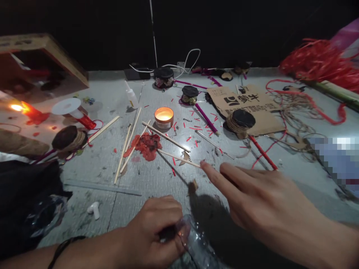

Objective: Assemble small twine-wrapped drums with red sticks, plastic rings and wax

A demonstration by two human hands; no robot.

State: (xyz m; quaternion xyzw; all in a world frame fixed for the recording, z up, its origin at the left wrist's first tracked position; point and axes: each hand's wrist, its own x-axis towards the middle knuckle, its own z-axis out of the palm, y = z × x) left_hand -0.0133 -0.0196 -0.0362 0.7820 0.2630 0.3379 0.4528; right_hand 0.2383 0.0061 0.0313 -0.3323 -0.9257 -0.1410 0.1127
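My right hand (260, 198) pinches the near end of a thin wooden stick (179, 157), its thumb hidden beneath. The stick's far tip reaches a flattened lump of red wax (148, 145) with dark specks. In front of me, my left hand (159, 228) is closed on a crumpled piece of clear plastic (199, 241). Several other wooden sticks lie around the wax, one stick (165, 136) crossing just above the held one. Behind the wax, a candle in a small round tin (164, 117) burns.
A glue bottle (131, 96) stands at the back left. A lit red candle (30, 112) burns near a cardboard box (64, 63). Several small black-topped drums, one drum (241, 121) on flat cardboard (252, 101), surround red scraps. A white earbud (94, 210) lies front left.
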